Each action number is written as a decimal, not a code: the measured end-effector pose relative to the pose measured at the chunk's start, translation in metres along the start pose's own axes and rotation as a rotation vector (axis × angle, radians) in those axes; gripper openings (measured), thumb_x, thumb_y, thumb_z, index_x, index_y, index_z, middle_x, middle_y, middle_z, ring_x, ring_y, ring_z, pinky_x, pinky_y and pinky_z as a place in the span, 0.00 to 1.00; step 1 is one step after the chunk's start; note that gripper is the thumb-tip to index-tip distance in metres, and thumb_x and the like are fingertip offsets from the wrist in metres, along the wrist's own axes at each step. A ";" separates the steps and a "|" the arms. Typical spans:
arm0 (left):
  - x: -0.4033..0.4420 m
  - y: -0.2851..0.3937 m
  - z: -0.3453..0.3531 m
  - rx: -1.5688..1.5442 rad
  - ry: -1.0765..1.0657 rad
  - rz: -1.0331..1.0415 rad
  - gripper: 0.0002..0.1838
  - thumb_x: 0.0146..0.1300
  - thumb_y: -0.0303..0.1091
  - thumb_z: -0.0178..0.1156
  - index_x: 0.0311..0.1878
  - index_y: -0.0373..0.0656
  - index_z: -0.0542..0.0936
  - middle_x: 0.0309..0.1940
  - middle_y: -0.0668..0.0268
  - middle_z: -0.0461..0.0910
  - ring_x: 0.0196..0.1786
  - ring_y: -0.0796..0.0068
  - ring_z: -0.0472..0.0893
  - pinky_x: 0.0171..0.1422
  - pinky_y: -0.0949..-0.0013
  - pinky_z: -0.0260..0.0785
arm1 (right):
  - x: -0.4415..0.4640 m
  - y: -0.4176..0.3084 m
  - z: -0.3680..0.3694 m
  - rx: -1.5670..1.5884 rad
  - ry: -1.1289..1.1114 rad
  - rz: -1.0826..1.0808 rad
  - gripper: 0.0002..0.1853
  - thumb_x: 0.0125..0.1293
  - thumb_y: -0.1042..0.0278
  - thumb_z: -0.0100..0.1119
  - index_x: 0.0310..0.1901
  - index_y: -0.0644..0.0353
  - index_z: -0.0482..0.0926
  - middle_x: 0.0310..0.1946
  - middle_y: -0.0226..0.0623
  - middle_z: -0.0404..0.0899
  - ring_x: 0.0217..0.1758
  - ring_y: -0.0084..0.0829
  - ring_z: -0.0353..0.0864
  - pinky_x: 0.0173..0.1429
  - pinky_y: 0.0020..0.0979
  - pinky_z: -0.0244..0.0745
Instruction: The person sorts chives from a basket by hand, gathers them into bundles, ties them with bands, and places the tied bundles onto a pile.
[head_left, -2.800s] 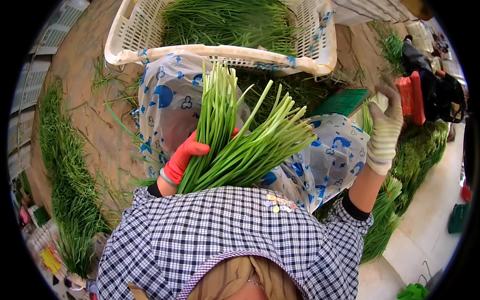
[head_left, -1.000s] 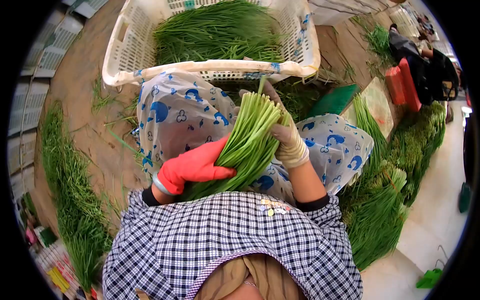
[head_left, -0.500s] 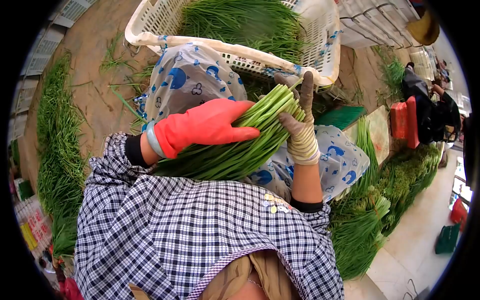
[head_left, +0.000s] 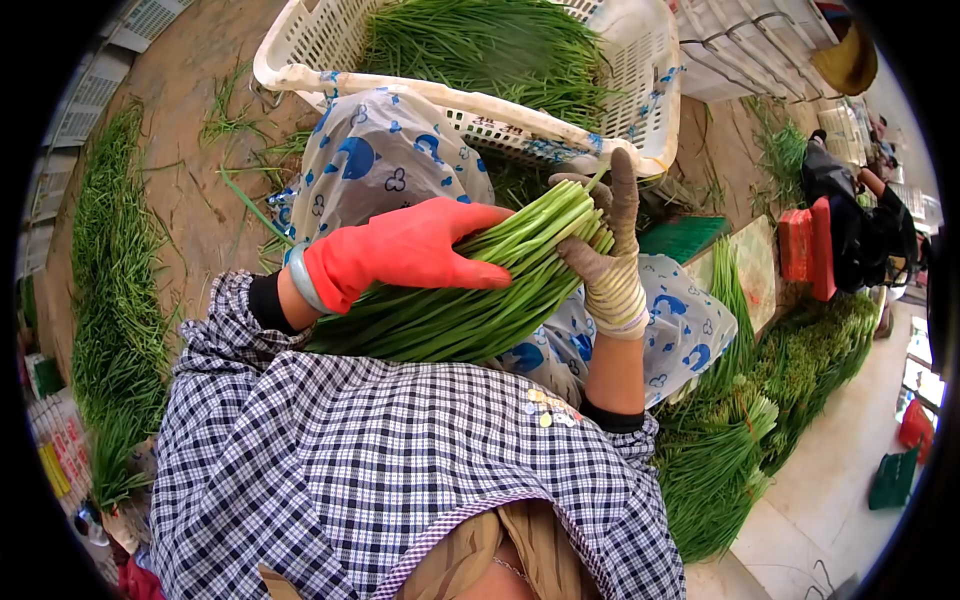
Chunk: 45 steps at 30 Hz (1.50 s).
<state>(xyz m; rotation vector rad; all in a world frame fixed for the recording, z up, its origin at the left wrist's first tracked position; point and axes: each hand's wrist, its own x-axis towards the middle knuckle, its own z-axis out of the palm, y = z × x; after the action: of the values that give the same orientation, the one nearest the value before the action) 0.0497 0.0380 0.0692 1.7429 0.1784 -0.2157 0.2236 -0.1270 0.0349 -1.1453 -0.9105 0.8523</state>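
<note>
A thick bundle of green stalks [head_left: 470,310] lies slantwise across my lap, its pale cut ends up and to the right. My left hand [head_left: 400,255], in a red rubber glove, is wrapped over the middle of the bundle. At the pale ends is my right hand [head_left: 608,245], in a striped work glove with grey fingertips. Its thumb presses the near side of the ends, one finger points up, and the other fingers are partly hidden behind the stalks. Clear plastic with blue prints [head_left: 385,165] covers my knees beneath.
A white crate [head_left: 640,110] holding loose green stalks stands ahead. Long green heaps [head_left: 115,300] lie on the floor at left, and tied bundles [head_left: 715,470] at right. Near a green board [head_left: 685,237] are red blocks [head_left: 808,245] and a person in dark clothes [head_left: 850,215].
My right hand came from the far right to the stalk ends. The spread stalks are now gathered into one bundle, tilted further right, with my left hand over it.
</note>
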 end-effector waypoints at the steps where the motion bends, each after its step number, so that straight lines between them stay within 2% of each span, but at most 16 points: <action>1: 0.000 0.000 -0.001 -0.018 -0.002 -0.003 0.34 0.62 0.42 0.68 0.67 0.36 0.70 0.49 0.58 0.83 0.51 0.73 0.80 0.58 0.67 0.72 | 0.000 0.000 0.001 0.004 0.017 -0.029 0.56 0.56 0.68 0.73 0.79 0.38 0.43 0.61 0.45 0.73 0.58 0.32 0.77 0.60 0.35 0.75; 6: -0.004 0.002 0.001 -0.079 -0.028 -0.017 0.27 0.61 0.41 0.69 0.61 0.39 0.76 0.47 0.65 0.83 0.50 0.79 0.77 0.60 0.66 0.71 | -0.007 -0.003 -0.013 -0.200 0.033 0.091 0.55 0.48 0.83 0.67 0.77 0.57 0.47 0.65 0.42 0.67 0.68 0.36 0.66 0.69 0.36 0.66; 7: 0.001 -0.010 0.000 -0.204 -0.075 0.001 0.36 0.60 0.41 0.69 0.69 0.39 0.67 0.57 0.58 0.79 0.59 0.72 0.77 0.65 0.65 0.69 | -0.002 0.001 -0.012 -0.189 0.057 0.106 0.55 0.47 0.83 0.68 0.77 0.58 0.47 0.64 0.41 0.68 0.66 0.36 0.68 0.69 0.36 0.66; 10: 0.012 -0.034 -0.003 -0.232 0.024 0.108 0.43 0.60 0.42 0.70 0.74 0.38 0.60 0.63 0.57 0.74 0.64 0.73 0.72 0.69 0.66 0.65 | 0.013 0.010 0.000 0.005 -0.021 -0.024 0.43 0.58 0.83 0.65 0.72 0.52 0.54 0.62 0.39 0.69 0.62 0.32 0.72 0.66 0.34 0.70; 13: 0.016 -0.046 0.002 -0.229 0.021 0.107 0.45 0.60 0.42 0.70 0.74 0.37 0.58 0.64 0.57 0.73 0.65 0.72 0.72 0.70 0.66 0.64 | 0.006 0.037 0.010 0.072 0.198 0.023 0.29 0.63 0.79 0.64 0.65 0.60 0.66 0.62 0.40 0.71 0.63 0.30 0.73 0.66 0.34 0.71; 16: 0.017 -0.043 0.006 -0.123 -0.005 0.030 0.45 0.60 0.42 0.70 0.74 0.37 0.58 0.64 0.57 0.73 0.65 0.71 0.72 0.70 0.66 0.64 | -0.002 0.039 0.021 0.244 0.384 0.283 0.15 0.69 0.74 0.59 0.56 0.66 0.76 0.51 0.40 0.81 0.49 0.27 0.82 0.54 0.27 0.81; 20: 0.024 -0.059 0.012 -0.074 -0.007 -0.015 0.44 0.61 0.42 0.69 0.74 0.37 0.58 0.64 0.58 0.73 0.66 0.71 0.71 0.70 0.66 0.64 | -0.006 0.052 0.020 0.517 0.496 0.331 0.13 0.70 0.72 0.59 0.53 0.67 0.79 0.44 0.38 0.84 0.42 0.25 0.84 0.48 0.26 0.83; 28: 0.030 -0.059 0.025 -0.412 -0.055 -0.046 0.41 0.63 0.37 0.68 0.74 0.39 0.58 0.64 0.62 0.71 0.66 0.74 0.69 0.70 0.67 0.62 | -0.009 0.056 0.021 0.467 0.509 0.273 0.12 0.72 0.72 0.55 0.53 0.68 0.80 0.42 0.38 0.85 0.40 0.26 0.85 0.47 0.26 0.83; 31: 0.028 -0.050 0.028 -0.385 -0.011 -0.008 0.38 0.65 0.40 0.66 0.72 0.38 0.60 0.62 0.60 0.74 0.64 0.70 0.72 0.68 0.66 0.65 | -0.024 0.071 0.025 0.776 0.472 0.062 0.39 0.66 0.48 0.63 0.72 0.59 0.60 0.68 0.42 0.67 0.65 0.37 0.73 0.67 0.40 0.72; 32: 0.025 -0.047 0.029 -0.364 0.020 0.028 0.36 0.65 0.44 0.65 0.70 0.36 0.63 0.59 0.57 0.76 0.62 0.65 0.76 0.65 0.64 0.68 | -0.036 0.091 0.020 0.878 0.325 0.008 0.53 0.59 0.36 0.65 0.77 0.53 0.47 0.76 0.40 0.53 0.74 0.41 0.61 0.75 0.45 0.61; 33: 0.026 -0.047 0.027 -0.367 0.025 0.024 0.36 0.65 0.44 0.65 0.70 0.36 0.63 0.59 0.57 0.76 0.62 0.65 0.76 0.65 0.64 0.68 | -0.041 0.105 0.018 0.880 0.323 0.014 0.53 0.59 0.36 0.65 0.77 0.53 0.47 0.76 0.40 0.53 0.74 0.41 0.61 0.75 0.45 0.61; 35: 0.027 -0.052 0.023 0.286 0.026 0.073 0.31 0.68 0.52 0.59 0.62 0.35 0.70 0.51 0.48 0.81 0.54 0.50 0.80 0.58 0.57 0.71 | -0.047 0.108 0.025 0.859 0.209 0.051 0.60 0.51 0.31 0.68 0.76 0.56 0.49 0.73 0.39 0.58 0.73 0.39 0.63 0.78 0.43 0.56; 36: 0.028 -0.057 0.025 0.352 0.009 0.106 0.30 0.69 0.58 0.53 0.56 0.36 0.74 0.45 0.42 0.80 0.50 0.40 0.79 0.54 0.51 0.71 | -0.043 0.098 0.028 0.777 0.183 0.107 0.58 0.54 0.37 0.70 0.76 0.58 0.49 0.72 0.40 0.60 0.74 0.39 0.62 0.77 0.41 0.57; 41: 0.036 -0.035 0.014 0.405 -0.169 0.021 0.23 0.69 0.53 0.52 0.45 0.41 0.81 0.41 0.45 0.82 0.45 0.45 0.81 0.52 0.52 0.73 | -0.024 0.061 0.019 0.471 0.082 0.164 0.35 0.61 0.64 0.63 0.68 0.64 0.65 0.56 0.42 0.78 0.59 0.36 0.77 0.65 0.36 0.71; 43: 0.046 -0.028 0.007 0.521 -0.196 -0.037 0.25 0.69 0.53 0.52 0.52 0.38 0.79 0.40 0.43 0.82 0.45 0.46 0.82 0.51 0.54 0.74 | -0.008 0.048 0.018 0.601 0.054 0.187 0.29 0.59 0.73 0.62 0.63 0.65 0.69 0.49 0.39 0.81 0.50 0.32 0.82 0.55 0.33 0.78; 45: 0.050 -0.035 0.001 0.188 -0.190 0.088 0.27 0.65 0.50 0.60 0.57 0.37 0.76 0.45 0.50 0.83 0.48 0.57 0.82 0.54 0.60 0.74 | 0.004 0.027 0.016 0.379 0.161 0.108 0.21 0.58 0.78 0.60 0.56 0.64 0.74 0.37 0.39 0.84 0.45 0.35 0.84 0.53 0.36 0.80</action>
<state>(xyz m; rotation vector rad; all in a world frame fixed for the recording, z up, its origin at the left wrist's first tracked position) 0.0899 0.0430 0.0235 1.8998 -0.0588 -0.3409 0.2081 -0.1116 0.0115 -0.9206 -0.5296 0.9583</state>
